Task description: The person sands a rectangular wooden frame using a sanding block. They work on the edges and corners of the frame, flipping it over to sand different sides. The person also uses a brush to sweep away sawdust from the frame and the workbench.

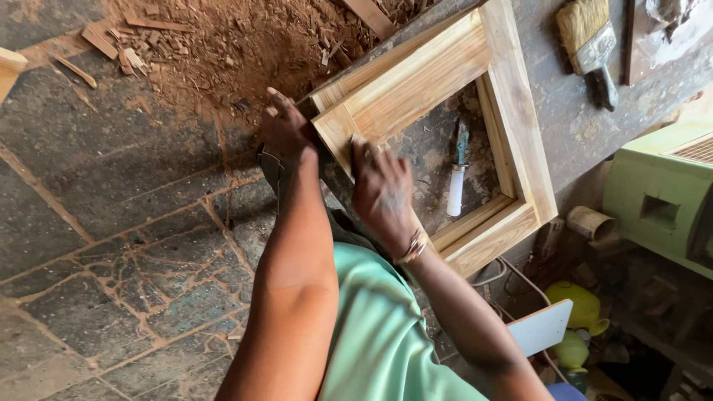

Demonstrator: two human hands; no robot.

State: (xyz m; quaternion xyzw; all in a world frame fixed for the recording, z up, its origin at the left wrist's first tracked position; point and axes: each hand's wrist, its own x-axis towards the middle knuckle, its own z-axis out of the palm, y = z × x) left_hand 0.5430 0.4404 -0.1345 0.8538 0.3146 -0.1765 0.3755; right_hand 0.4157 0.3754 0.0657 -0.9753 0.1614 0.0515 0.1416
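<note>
We stood over the floor (96, 223), dark cracked stone with reddish sawdust (223, 52) and wood scraps heaped near the bench's edge. The bench (579, 126), a dark worn top, ran across the upper right. On it lay the frame (512, 111), a square of pale wood with a stepped inner edge, one corner jutting just past the bench's near edge toward us. Our left hand (286, 130) gripped that overhanging corner from outside, fingers curled round the edge of the wood. Our right hand (382, 193) pressed flat on the frame's near rail just beside the corner, fingers bent down over something small; we could not tell what it held, nor whether the hand was fully closed. Inside the frame's opening, on the bare bench, lay a knife (457, 178) with a white handle. Well apart, toward the bench's far edge, lay a brush (590, 44) with tan bristles and a dark handle.
</note>
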